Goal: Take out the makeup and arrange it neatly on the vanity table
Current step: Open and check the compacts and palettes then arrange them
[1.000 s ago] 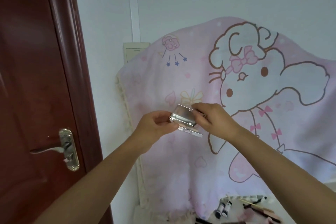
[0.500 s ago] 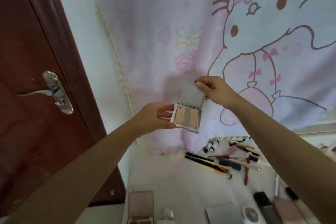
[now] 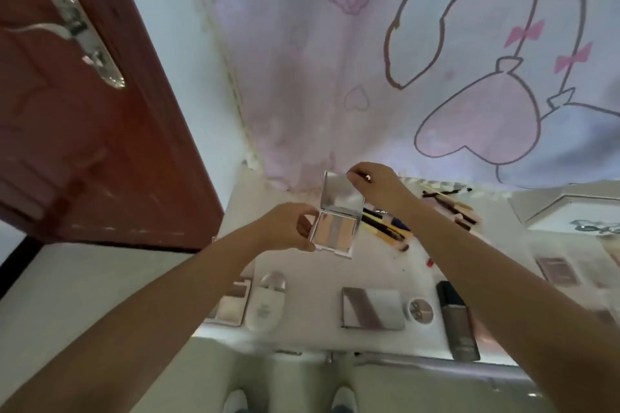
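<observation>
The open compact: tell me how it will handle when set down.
The compact is hinged; the right hand pinches the lid, the left hand grips the base, so it may snap shut. Probably light. Its mirror looks fragile.

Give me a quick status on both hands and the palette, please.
Left hand grips base of open square silver powder palette. Right hand pinches its mirrored lid. Palette held above white vanity table; nothing blocking.
</observation>
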Motion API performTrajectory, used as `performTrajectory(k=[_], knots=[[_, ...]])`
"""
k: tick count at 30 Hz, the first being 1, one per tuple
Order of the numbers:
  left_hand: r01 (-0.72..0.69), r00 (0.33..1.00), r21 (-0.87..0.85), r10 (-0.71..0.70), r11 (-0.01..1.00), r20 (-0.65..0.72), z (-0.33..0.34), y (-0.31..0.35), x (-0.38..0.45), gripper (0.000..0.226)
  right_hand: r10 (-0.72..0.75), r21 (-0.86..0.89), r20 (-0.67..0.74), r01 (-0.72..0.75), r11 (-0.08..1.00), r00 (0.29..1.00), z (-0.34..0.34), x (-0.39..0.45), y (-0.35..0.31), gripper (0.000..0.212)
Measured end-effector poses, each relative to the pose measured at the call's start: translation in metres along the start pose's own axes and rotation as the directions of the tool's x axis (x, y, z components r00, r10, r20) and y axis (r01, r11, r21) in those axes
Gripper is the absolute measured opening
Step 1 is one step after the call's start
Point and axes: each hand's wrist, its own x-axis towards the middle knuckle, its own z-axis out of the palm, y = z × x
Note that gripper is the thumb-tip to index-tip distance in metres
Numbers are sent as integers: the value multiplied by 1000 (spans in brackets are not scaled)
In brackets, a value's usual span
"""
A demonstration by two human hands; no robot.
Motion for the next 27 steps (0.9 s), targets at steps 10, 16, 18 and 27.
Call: performTrajectory(k=[10,16,18,27], knots=[[319,937,-123,-332,940,-105,89,-67,-46,61,-122,-107,376,174,979,918,84,-27,33,26],[360,930,135,-343,923,-134,119,-77,-48,43,-75,-116,420,136,984,904,110,-37,47,25],[370,927,230,-342,900,-153,126,-79,-48,32,-48,-103,409,99,990,911,115,-39,49,25],[294,956,454,-262,841,-133,144,-85,-53,28,91,-61,353,-74,995,931,126,-53,49,35]])
